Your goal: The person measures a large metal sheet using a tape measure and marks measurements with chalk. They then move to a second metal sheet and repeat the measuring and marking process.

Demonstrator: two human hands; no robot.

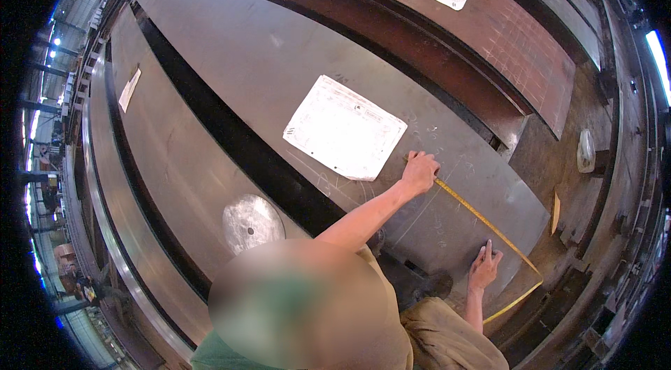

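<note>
Yellow tape (482,216) was pinched by the left hand (421,173), seemingly kept straight past the steel plate's (244,41) edge; the right hand's (484,271) grip couldn't be told.

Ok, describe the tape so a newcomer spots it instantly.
Find the grey plate bearing the large white sheet. The tape runs from the left hand, past the right hand, to a sharp bend off the plate's end. It's the long, bent yellow strip; the tan sliver nearby is short.

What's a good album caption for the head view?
A yellow tape measure runs from the left hand over a grey metal plate, the right hand close by.
</note>
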